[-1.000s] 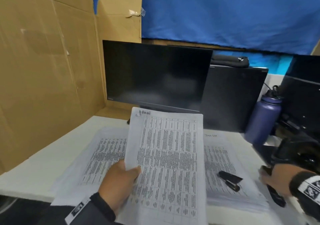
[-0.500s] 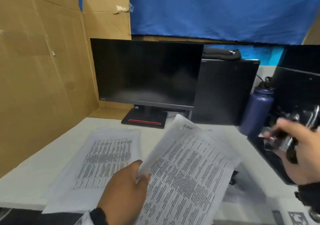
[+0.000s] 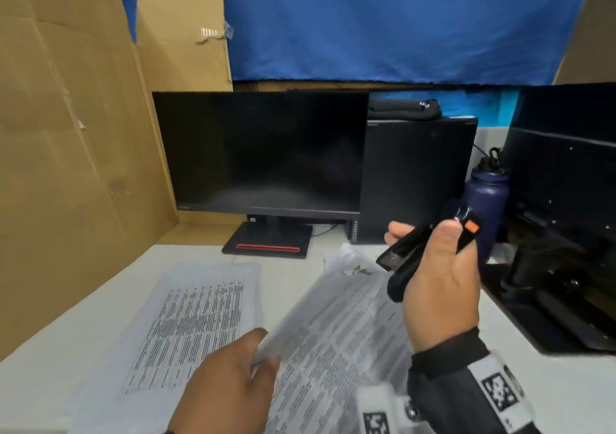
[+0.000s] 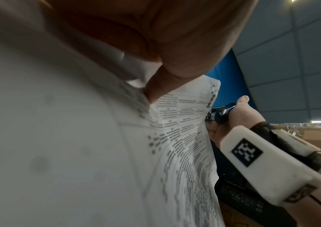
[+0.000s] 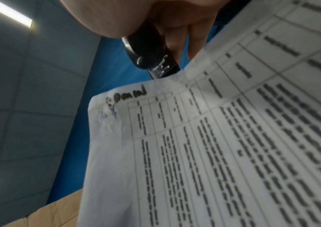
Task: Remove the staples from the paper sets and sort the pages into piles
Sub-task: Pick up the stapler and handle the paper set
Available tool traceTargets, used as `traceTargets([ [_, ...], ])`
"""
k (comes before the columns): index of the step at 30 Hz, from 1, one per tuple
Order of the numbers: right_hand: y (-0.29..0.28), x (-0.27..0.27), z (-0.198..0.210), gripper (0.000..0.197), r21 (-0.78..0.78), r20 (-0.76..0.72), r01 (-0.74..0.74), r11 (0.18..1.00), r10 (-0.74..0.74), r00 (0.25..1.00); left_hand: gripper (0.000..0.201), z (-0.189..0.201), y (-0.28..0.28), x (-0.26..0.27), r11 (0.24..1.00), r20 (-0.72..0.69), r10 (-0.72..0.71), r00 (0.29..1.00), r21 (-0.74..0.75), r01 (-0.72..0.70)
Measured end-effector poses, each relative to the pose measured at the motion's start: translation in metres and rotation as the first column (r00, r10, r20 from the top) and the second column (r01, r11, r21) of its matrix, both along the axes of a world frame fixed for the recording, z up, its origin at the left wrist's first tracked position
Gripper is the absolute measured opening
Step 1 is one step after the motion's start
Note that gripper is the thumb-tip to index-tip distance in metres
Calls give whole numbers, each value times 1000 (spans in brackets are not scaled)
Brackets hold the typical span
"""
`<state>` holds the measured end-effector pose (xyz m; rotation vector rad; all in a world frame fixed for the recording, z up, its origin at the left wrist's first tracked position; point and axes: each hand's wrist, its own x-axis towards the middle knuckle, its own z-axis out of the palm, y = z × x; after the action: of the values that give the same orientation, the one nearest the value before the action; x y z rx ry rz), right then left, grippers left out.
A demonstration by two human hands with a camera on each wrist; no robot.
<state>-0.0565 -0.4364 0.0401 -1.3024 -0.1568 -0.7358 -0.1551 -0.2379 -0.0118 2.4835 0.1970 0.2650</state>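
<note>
My left hand (image 3: 253,360) pinches the near left edge of a printed paper set (image 3: 336,330), thumb on top, and holds it tilted to the right above the table. The set's top corner (image 5: 109,113) is crumpled and pierced, with handwriting beside it. My right hand (image 3: 433,267) grips a black stapler-like tool (image 3: 408,253) with an orange tab, just past that top corner. The tool (image 5: 151,53) points down toward the paper (image 5: 223,138) and I cannot tell whether it touches. A pile of loose printed pages (image 3: 200,317) lies flat at the left.
A dark monitor (image 3: 263,153) and a black computer case (image 3: 416,180) stand behind on the white table (image 3: 40,383). A navy bottle (image 3: 488,193) and black equipment (image 3: 566,250) crowd the right. Cardboard walls (image 3: 66,166) close the left side.
My right hand has lifted the black tool from the table's right side up to the set's top corner. My left hand has swung the set from upright to tilted right.
</note>
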Motion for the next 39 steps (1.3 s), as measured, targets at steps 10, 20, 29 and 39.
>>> traceTargets([
  [10,15,-12,-12,105,-50,25,-69,996,70,997,20,-12,-1,3,998,-47,-43,998,54,45],
  [20,26,-13,-7,97,-122,44,17,992,-11,999,23,-20,-1,1,997,2,-74,997,1,74],
  [29,30,-10,-4,62,-164,8,86,983,-86,996,20,-21,-4,-2,996,10,-90,996,7,90],
  [39,26,-8,6,29,-277,112,44,960,-13,994,22,-26,-18,-4,996,19,-73,997,-57,74],
])
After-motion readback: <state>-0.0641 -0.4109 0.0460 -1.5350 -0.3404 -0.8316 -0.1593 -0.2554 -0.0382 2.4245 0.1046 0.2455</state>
